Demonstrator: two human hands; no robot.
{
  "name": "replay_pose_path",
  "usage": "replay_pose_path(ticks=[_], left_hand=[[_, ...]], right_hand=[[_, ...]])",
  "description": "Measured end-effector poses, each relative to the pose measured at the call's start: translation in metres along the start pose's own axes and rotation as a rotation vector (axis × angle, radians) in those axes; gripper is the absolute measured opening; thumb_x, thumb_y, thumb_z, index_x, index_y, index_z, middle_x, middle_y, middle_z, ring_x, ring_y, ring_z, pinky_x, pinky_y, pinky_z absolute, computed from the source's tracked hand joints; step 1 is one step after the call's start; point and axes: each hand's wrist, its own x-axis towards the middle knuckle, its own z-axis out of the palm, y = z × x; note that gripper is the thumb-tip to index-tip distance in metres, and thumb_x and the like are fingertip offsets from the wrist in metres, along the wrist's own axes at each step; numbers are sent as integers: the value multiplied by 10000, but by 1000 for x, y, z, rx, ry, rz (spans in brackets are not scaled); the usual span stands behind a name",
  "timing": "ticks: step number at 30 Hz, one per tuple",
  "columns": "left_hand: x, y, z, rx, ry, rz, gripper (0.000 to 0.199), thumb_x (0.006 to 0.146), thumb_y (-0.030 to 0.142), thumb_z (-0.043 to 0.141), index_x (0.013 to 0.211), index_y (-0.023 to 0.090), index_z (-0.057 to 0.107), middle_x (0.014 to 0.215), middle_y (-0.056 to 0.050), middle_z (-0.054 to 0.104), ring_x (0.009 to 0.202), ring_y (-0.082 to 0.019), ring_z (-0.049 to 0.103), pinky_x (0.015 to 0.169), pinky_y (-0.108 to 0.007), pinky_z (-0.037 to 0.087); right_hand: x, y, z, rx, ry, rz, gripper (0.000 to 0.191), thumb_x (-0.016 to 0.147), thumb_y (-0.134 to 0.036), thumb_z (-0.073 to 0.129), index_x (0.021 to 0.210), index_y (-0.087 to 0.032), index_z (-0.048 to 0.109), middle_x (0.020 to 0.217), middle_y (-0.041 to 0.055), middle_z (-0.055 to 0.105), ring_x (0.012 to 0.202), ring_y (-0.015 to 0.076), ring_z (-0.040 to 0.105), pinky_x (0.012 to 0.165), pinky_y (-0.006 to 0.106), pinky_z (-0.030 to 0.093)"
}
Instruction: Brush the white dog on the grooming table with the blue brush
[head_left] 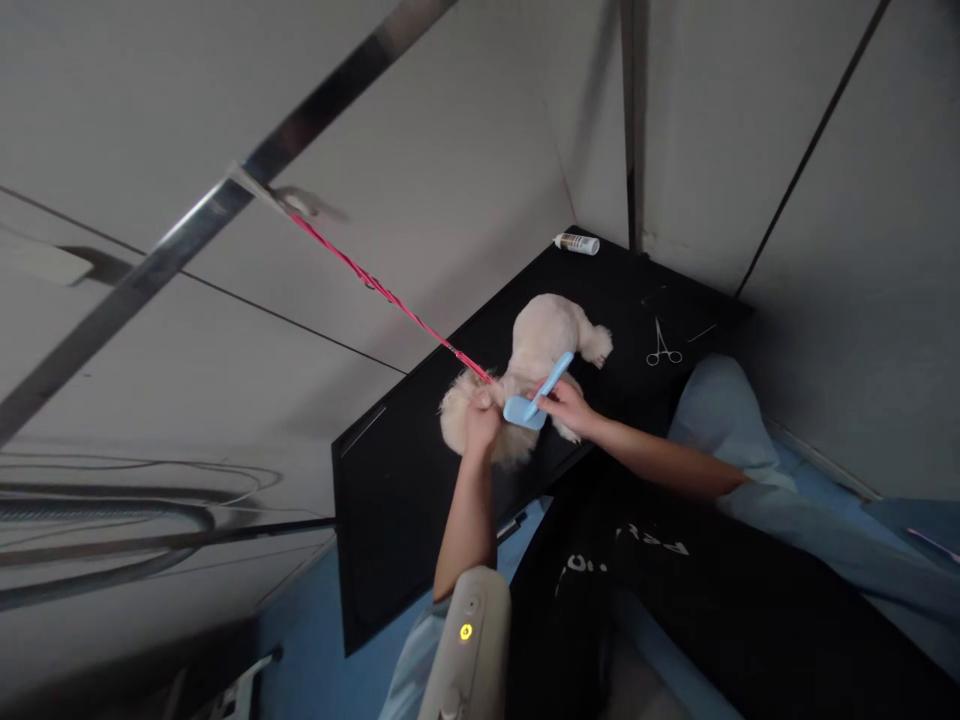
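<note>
A small cream-white dog [546, 335] with a fluffy head is on the black grooming table [405, 510]. My left hand [484, 420] is closed on the fur of the dog's head. In my right hand [566, 405] is a light-blue slicker brush [525, 411], its broad head beside the dog's neck and its handle slanting up and to the right. A pink leash [375, 283] runs tight from the dog's neck to a metal bar above. The brush's bristles are hidden from me.
Scissor-like clamps [663, 347] lie on the table's right part, and a white bottle [577, 244] lies at its far corner. A slanting metal bar [300, 120] crosses the upper left. Grey hoses [105, 530] hang at the left wall.
</note>
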Motion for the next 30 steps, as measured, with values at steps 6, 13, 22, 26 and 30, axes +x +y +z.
replay_pose_path(ticks=[6,13,22,26,30], left_hand=[[-4,4,1,118,-13,-21,364,753,-146,592,717,201,695,794,-18,700,804,-184,655,809,-249,520],[-3,-5,-6,271,-56,1,272,750,-35,630,830,211,715,830,-11,708,918,-213,699,852,-273,543],[-12,-1,-2,144,-19,-133,133,794,95,766,876,197,742,764,-46,708,767,-225,703,707,-295,554],[-20,6,0,52,-26,-190,107,831,113,768,901,188,737,767,-34,710,769,-211,714,737,-299,583],[-20,3,1,-19,31,-196,177,828,89,771,985,170,753,888,-61,781,869,-213,764,839,-309,617]], right_hand=[[3,-3,-7,8,118,-64,369,701,-436,910,910,-246,673,935,26,780,911,219,712,864,366,568],[4,-5,-8,-21,209,-62,343,710,-429,890,896,-245,667,902,14,779,887,215,719,855,363,577],[-3,-12,-10,-61,96,-87,317,759,-417,874,914,-257,648,918,18,780,903,204,703,866,337,566],[-8,-15,-8,-91,15,-57,359,699,-433,904,903,-251,672,905,17,776,877,220,714,844,369,577],[-14,-19,-8,-71,104,-146,301,750,-430,869,901,-254,677,933,24,784,871,208,704,845,362,574]])
